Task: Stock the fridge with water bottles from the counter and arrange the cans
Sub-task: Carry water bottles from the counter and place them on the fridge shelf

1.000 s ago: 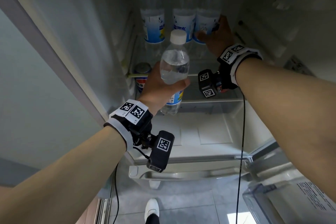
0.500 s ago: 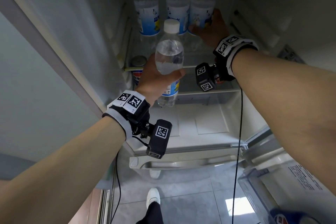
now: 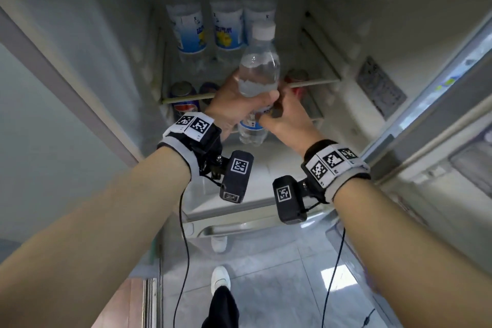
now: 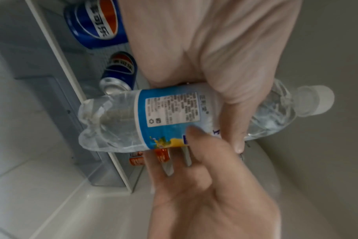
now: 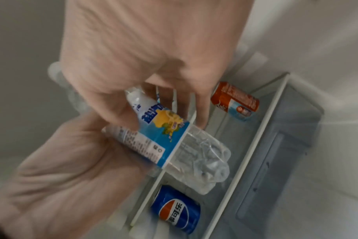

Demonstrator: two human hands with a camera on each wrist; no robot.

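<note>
Fingers of the left hand wrap the clear plastic water bottle with white cap, upright at frame centre before the fridge shelf; the right hand pinches its label from the right.

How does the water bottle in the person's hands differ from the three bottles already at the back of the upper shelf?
The held bottle is off any shelf, gripped by the left hand with the right hand at its label; the three shelved bottles stand untouched. The held bottle is in front of the shelf edge; the shelved bottles sit in a row at the back. All share the same blue label with a yellow patch.
</note>
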